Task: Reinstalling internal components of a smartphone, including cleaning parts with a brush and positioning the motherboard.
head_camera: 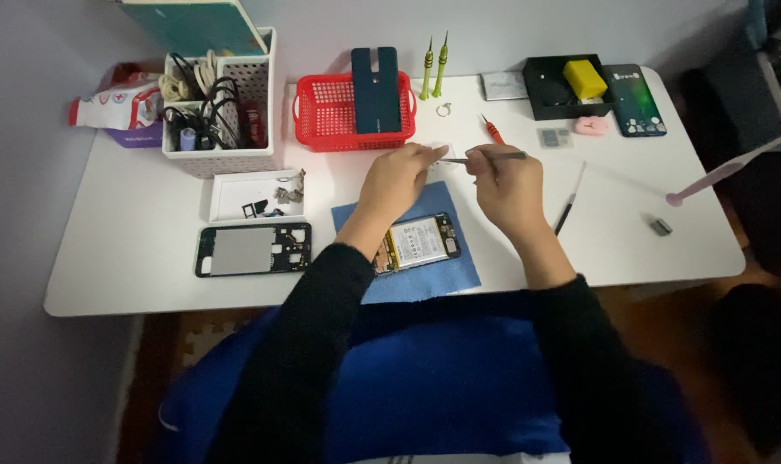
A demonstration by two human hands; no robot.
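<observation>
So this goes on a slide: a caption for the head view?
Right hand holds tweezers toward the left hand, above an opened phone on a blue mat.

The scene is seen from a single head-worn camera, set high above the seated person and tilted steeply downward and forward. The whole white table point(579, 249) is taken in from edge to edge, with the grey wall point(511, 26) behind it at the top of the frame. The person's lap and dark sleeves are caught along the bottom edge. The distance is moderate. No second view is provided.
</observation>
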